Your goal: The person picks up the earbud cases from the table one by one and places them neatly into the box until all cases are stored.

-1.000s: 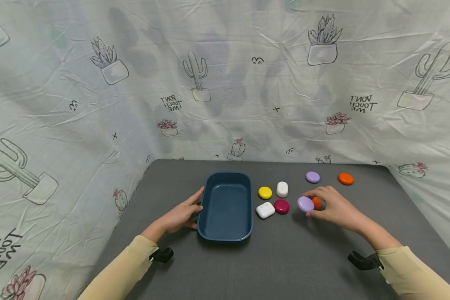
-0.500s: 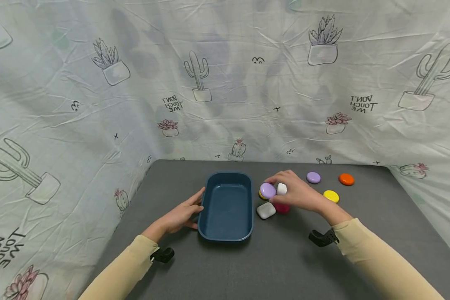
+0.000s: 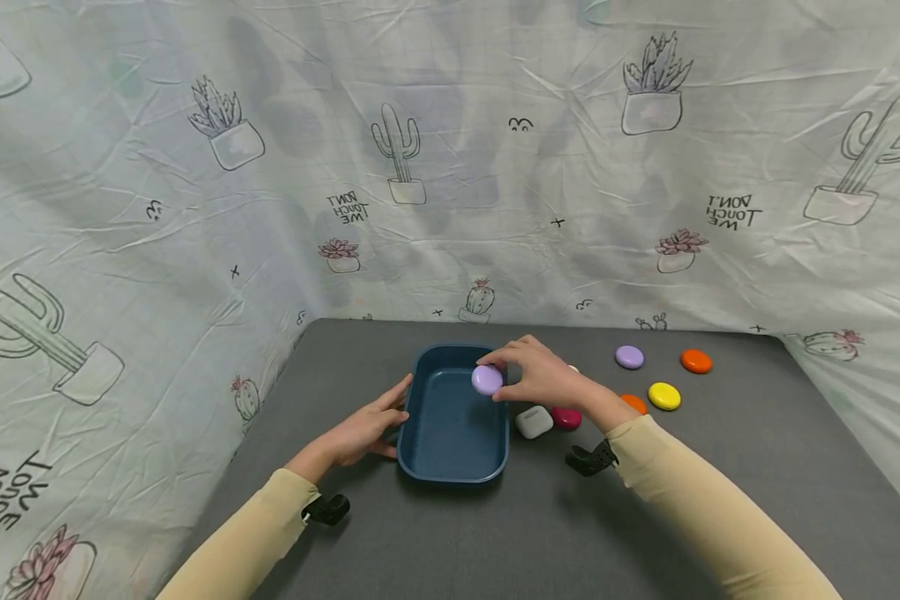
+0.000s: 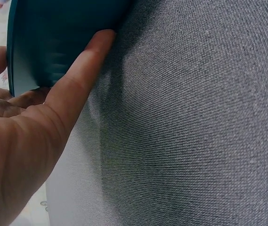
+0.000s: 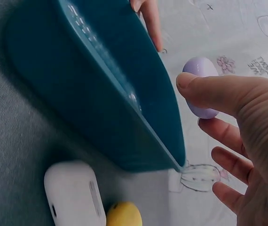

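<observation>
Lilac disc [image 3: 487,381], pinched by right hand [image 3: 540,375], hangs above the tray [image 3: 453,433] the outstretched left hand [image 3: 360,432] touches.

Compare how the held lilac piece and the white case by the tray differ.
Shape: the lilac piece is round, the white case a rounded block. Detail: the lilac piece looks plain, the white case carries a grey strip. State: the lilac piece is held in the right hand, the white case rests on the table. Both look smooth.
</observation>
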The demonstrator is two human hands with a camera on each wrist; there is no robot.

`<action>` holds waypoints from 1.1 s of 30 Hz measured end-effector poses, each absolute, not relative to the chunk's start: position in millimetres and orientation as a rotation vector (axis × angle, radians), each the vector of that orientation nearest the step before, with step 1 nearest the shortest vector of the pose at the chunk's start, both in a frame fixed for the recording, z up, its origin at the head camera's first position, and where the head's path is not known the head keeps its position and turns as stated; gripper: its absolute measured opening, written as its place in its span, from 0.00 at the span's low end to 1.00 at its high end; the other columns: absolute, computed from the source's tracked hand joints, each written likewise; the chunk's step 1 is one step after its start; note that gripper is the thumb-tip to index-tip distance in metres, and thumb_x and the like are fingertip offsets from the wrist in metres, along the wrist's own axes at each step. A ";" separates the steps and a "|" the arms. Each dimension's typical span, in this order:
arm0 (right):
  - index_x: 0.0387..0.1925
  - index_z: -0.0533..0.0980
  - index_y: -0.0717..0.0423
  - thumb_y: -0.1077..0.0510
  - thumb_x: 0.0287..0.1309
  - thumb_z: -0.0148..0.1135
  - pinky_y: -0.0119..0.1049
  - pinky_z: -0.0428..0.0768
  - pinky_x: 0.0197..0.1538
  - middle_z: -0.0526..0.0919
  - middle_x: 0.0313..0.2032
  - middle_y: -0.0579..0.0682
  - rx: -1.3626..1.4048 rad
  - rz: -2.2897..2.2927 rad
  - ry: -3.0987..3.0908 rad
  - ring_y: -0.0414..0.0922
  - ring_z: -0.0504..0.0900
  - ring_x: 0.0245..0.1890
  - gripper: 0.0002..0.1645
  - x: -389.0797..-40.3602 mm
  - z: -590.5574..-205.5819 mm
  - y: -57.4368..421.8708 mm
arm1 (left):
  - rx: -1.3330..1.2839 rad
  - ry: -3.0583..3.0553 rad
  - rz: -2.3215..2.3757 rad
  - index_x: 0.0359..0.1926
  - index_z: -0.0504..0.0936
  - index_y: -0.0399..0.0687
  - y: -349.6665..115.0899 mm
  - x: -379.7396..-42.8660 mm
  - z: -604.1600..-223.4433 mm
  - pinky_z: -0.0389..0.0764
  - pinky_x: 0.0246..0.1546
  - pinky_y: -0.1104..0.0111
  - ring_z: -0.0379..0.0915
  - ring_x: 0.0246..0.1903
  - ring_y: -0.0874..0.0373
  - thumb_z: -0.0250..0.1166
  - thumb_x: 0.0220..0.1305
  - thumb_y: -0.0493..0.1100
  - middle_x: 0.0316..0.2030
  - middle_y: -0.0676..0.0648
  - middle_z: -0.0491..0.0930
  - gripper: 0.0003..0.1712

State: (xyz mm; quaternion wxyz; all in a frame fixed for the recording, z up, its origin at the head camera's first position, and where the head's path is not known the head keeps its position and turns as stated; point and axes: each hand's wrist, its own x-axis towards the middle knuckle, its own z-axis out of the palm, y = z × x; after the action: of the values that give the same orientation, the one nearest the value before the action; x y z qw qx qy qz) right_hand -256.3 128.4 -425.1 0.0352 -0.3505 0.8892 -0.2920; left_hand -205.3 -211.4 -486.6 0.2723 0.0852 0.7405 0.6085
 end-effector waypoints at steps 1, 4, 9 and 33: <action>0.62 0.81 0.42 0.49 0.55 0.78 0.48 0.72 0.51 0.82 0.52 0.44 -1.086 -0.890 2.729 0.48 0.68 0.54 0.32 -257.7 -425.9 125.0 | 0.226 1.992 1.640 0.83 0.39 0.71 -211.4 -205.4 -486.7 0.82 0.46 0.48 0.45 0.76 0.36 0.47 0.81 0.41 0.81 0.40 0.37 0.41; 0.62 0.81 0.40 0.49 0.54 0.79 0.48 0.70 0.52 0.82 0.49 0.42 -1.103 -0.856 2.732 0.47 0.68 0.52 0.32 -261.3 -428.6 116.0 | 0.221 1.992 1.642 0.83 0.40 0.72 -211.7 -205.8 -487.2 0.82 0.45 0.49 0.47 0.75 0.36 0.49 0.81 0.41 0.81 0.40 0.38 0.41; 0.62 0.81 0.38 0.49 0.54 0.79 0.50 0.68 0.53 0.81 0.47 0.40 -1.117 -0.798 2.730 0.46 0.68 0.51 0.32 -265.4 -432.8 104.0 | 0.231 1.985 1.640 0.83 0.40 0.72 -212.3 -206.2 -487.3 0.82 0.46 0.48 0.45 0.76 0.36 0.50 0.80 0.43 0.81 0.40 0.37 0.41; 0.58 0.83 0.36 0.44 0.53 0.79 0.53 0.66 0.61 0.85 0.45 0.39 -1.298 -0.202 2.749 0.46 0.71 0.49 0.29 -265.2 -455.0 63.9 | 0.243 1.959 1.632 0.83 0.37 0.70 -213.7 -206.0 -484.4 0.82 0.48 0.47 0.47 0.76 0.36 0.47 0.81 0.41 0.81 0.40 0.38 0.41</action>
State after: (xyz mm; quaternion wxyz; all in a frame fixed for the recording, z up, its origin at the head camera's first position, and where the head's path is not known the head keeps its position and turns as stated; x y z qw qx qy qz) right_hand -265.2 63.9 -455.0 0.0474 -0.4256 0.9013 -0.0663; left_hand -206.0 -213.7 -484.4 0.2861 0.0909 0.7328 0.6106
